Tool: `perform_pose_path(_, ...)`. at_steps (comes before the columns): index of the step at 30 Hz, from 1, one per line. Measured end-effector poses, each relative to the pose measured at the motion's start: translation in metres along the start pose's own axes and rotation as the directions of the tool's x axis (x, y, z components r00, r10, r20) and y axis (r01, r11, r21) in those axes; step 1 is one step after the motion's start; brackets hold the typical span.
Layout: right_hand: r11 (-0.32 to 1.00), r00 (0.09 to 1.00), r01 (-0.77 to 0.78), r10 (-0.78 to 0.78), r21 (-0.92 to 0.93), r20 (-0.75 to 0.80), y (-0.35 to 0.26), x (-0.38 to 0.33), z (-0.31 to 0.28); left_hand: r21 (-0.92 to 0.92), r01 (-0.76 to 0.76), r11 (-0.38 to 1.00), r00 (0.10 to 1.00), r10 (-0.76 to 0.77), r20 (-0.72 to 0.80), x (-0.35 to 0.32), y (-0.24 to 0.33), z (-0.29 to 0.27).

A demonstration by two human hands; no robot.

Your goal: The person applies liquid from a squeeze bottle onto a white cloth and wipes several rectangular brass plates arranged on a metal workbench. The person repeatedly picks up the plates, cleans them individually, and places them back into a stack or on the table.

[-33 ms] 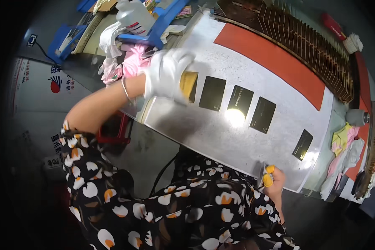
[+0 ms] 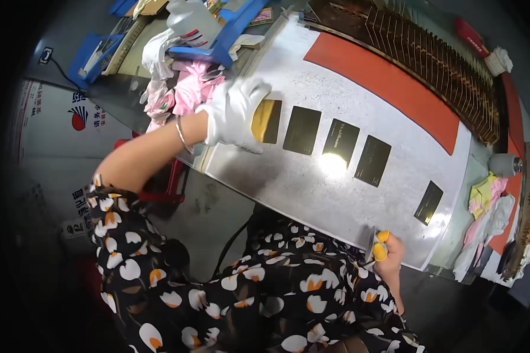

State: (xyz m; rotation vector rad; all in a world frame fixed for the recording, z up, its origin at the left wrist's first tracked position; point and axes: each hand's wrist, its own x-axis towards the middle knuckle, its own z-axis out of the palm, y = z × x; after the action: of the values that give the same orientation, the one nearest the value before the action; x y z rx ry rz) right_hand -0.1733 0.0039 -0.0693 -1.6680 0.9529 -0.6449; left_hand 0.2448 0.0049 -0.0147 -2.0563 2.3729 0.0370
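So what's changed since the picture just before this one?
The gloved left hand has shifted slightly toward the person, and the yellow piece at its fingers moved a little left, uncovering more of the leftmost dark card. I can't see anything newly gripped or let go. The right hand, the other dark cards and the orange sheet look as they were.

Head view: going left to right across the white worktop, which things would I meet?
Gloved left hand, partly covered dark card, fully visible dark card, card with bright glare, another dark card, lone dark card farther right.
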Motion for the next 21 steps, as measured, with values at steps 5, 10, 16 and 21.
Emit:
perform_pose_path(5, 0.993, 0.998, 0.013, -0.021, 0.116, 0.064, -0.003, 0.004, -0.001, -0.112, 0.078, 0.991, 0.992, -0.088, -0.088, -0.003, 0.004, 0.020)
perform_pose_path(10, 0.985, 0.999, -0.046, 0.045, 0.169, 0.011, -0.004, -0.001, -0.002, -0.334, 0.181, 0.925, 0.979, -0.202, -0.031, -0.002, 0.022, 0.011)
perform_pose_path(16, 0.991, 0.997, -0.057, 0.051, 0.121, 0.058, -0.007, 0.003, 0.000, -0.146, 0.062, 0.987, 0.998, -0.067, -0.023, -0.002, 0.023, 0.000)
perform_pose_path(21, 0.961, 0.983, -0.180, 0.169, 0.209, 0.072, -0.008, -0.004, -0.007, 0.057, -0.168, 0.984, 0.929, 0.177, -0.324, 0.104, -0.011, -0.054)
